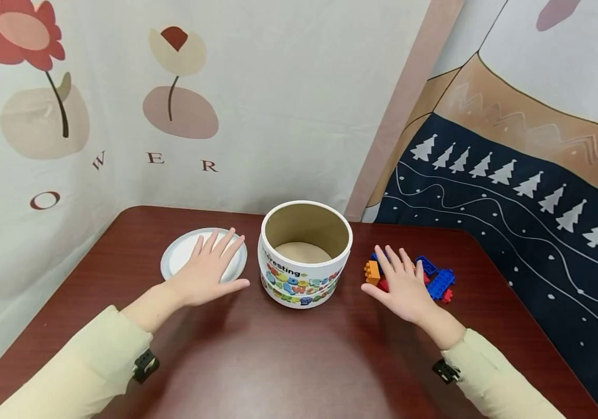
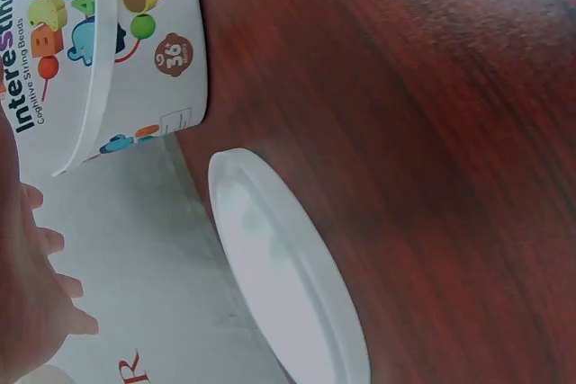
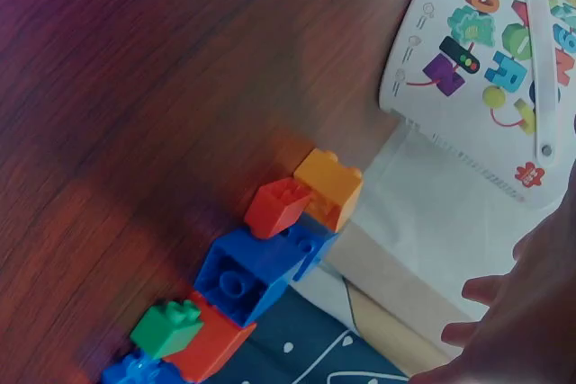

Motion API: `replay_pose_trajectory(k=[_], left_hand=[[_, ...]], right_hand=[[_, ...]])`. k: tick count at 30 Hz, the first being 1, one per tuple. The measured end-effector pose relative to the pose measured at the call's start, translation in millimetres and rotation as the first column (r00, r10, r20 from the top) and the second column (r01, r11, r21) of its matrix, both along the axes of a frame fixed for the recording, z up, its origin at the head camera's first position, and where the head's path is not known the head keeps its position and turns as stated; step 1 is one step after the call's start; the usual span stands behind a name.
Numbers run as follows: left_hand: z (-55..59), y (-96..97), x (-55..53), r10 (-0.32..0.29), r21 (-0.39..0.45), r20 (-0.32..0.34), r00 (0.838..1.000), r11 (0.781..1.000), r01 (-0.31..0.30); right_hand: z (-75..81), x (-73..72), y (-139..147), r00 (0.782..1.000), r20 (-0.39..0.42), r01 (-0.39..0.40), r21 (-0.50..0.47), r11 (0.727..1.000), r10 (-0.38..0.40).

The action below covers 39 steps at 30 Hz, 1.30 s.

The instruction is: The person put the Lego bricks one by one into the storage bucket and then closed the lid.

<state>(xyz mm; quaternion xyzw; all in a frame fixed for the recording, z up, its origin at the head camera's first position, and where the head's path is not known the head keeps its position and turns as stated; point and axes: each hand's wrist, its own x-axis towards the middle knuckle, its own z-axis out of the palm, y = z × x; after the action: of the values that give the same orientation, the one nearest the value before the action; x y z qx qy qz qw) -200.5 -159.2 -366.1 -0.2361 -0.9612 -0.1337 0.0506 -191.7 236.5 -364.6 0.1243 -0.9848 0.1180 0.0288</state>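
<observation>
In the head view my left hand [image 1: 203,273], fingers spread, hovers over a round white lid [image 1: 173,256] lying on the table. The left wrist view shows that hand apart from the lid [image 2: 279,276]. Between my hands stands a white bucket [image 1: 304,285] with printed letters, its top uncovered and its inside bare. My right hand [image 1: 403,291] is held spread above a pile of toy building blocks [image 1: 441,284]. Orange [image 3: 331,188], red [image 3: 276,208], blue [image 3: 247,267] and green [image 3: 167,328] blocks show in the right wrist view. Neither hand holds anything.
The dark red-brown table [image 1: 299,361] has rounded far corners. A pale curtain [image 1: 278,105] with flower prints hangs behind it. To the right hangs a dark cloth [image 1: 513,233] with white tree prints. The bucket's white handle [image 3: 544,69] hangs down its side.
</observation>
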Motion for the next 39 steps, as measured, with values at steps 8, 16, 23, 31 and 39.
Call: replay_pose_trajectory(k=[8,16,23,31,39], left_hand=[[11.5,9.3,-13.2,0.019,0.118,0.063,0.998,0.993,-0.027],[25.9,21.3,-30.2,0.016,0.398,0.179,0.984,0.913,-0.087],[29.2,31.9,-41.0,-0.036,0.563,0.259,0.965,0.818,-0.121],[22.6,40.1,-45.6,-0.083,0.639,0.322,0.943,0.754,-0.152],[10.7,47.4,-47.6,-0.115,0.691,0.333,0.936,0.705,-0.159]], right_hand=[[0.7,1.0,21.4,0.999,-0.011,0.037,0.003,0.999,-0.037],[7.2,1.1,51.7,0.993,0.000,0.119,-0.078,0.990,-0.120],[11.4,-3.4,86.0,0.971,0.059,0.239,-0.208,0.949,-0.232],[-1.9,-6.0,121.3,0.954,0.116,0.300,-0.329,0.895,-0.277],[-20.1,-5.7,145.9,0.929,0.269,0.336,-0.326,0.884,-0.254]])
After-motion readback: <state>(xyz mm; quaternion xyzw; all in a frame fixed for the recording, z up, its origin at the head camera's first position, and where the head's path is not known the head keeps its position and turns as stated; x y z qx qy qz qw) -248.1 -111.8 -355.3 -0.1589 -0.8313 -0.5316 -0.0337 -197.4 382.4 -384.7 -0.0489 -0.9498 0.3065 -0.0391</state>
